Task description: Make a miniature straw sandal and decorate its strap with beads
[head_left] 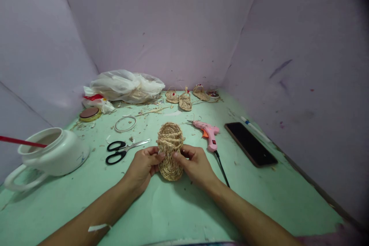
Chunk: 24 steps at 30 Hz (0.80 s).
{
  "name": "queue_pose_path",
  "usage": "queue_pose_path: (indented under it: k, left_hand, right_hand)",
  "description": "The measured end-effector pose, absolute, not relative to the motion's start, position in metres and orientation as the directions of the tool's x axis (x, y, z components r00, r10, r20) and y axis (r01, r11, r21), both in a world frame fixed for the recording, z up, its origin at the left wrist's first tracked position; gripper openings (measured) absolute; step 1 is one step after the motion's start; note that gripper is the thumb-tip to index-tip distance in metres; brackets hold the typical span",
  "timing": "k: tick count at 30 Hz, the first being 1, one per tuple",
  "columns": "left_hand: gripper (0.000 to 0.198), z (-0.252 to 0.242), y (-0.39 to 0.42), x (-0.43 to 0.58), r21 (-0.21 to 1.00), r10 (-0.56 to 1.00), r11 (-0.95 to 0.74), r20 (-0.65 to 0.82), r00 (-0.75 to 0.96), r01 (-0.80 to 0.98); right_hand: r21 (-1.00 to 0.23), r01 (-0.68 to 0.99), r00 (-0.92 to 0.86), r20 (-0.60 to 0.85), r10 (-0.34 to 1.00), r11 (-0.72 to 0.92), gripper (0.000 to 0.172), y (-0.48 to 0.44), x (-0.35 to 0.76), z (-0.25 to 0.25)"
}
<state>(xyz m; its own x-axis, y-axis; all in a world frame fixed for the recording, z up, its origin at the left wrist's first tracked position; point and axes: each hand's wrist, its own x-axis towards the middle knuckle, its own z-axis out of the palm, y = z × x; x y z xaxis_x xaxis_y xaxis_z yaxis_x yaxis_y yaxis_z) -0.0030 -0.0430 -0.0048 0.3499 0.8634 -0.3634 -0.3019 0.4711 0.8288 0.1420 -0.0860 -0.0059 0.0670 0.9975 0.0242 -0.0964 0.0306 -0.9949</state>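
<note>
Surface (173, 211): green, with a bare patch on the near side of the work; judged good room for turning the piece. Left hand (145, 165) and right hand (197, 163) both pinch the piece, thumbs on the upper face, fingers curled at the side edges and partly hidden beneath. Woven sandal (170, 165) lies directly between the two hands, strap end pointing away from the person, plain end toward them; whether its underside touches the surface cannot be told. Handling, as judged: even pressure from both sides, since the coiled sole probably bends or buckles if one side is squeezed harder; thumbs best flat on the coils, clear of the straps, so that the weave is not dragged out of line. Glue gun (211, 136) sits just beyond the right hand, nozzle pointing away and to the left; advisable to swing the wrist wide of that tip, which may be hot. Crossed straps (170, 138) span the far half, ahead of both thumbs; worth checking that their ends sit snug at the edges.
</note>
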Motion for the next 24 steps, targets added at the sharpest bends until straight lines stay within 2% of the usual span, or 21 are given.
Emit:
queue_pose_path:
  k: [4, 7, 17, 22, 24]
  left_hand:
    - [0.020, -0.0038, -0.0423, -0.0009, 0.826, 0.862, 0.477, -0.372, 0.345, -0.301]
    - [0.023, -0.0034, -0.0419, -0.0002, 0.824, 0.861, 0.481, -0.380, 0.337, -0.301]
    - [0.023, -0.0030, -0.0426, 0.0004, 0.824, 0.862, 0.482, -0.382, 0.334, -0.299]
    - [0.027, -0.0025, -0.0431, 0.0002, 0.830, 0.867, 0.470, -0.368, 0.337, -0.300]
    - [0.031, -0.0023, -0.0442, 0.0013, 0.833, 0.871, 0.459, -0.354, 0.341, -0.309]
  right_hand:
    - [-0.946, 0.265, 0.097, 0.218, 0.971, 0.186, 0.016, -0.0910, 0.1398, -0.0076]
    - [-0.884, 0.397, 0.073, 0.299, 0.951, 0.248, 0.019, -0.0928, 0.1386, -0.0089]
    - [-0.835, 0.475, 0.057, 0.344, 0.937, 0.277, 0.022, -0.0924, 0.1391, -0.0081]
    - [-0.880, 0.402, 0.057, 0.299, 0.953, 0.252, 0.019, -0.0933, 0.1392, -0.0092]
    - [-0.938, 0.280, 0.076, 0.235, 0.969, 0.206, 0.016, -0.0919, 0.1384, -0.0096]
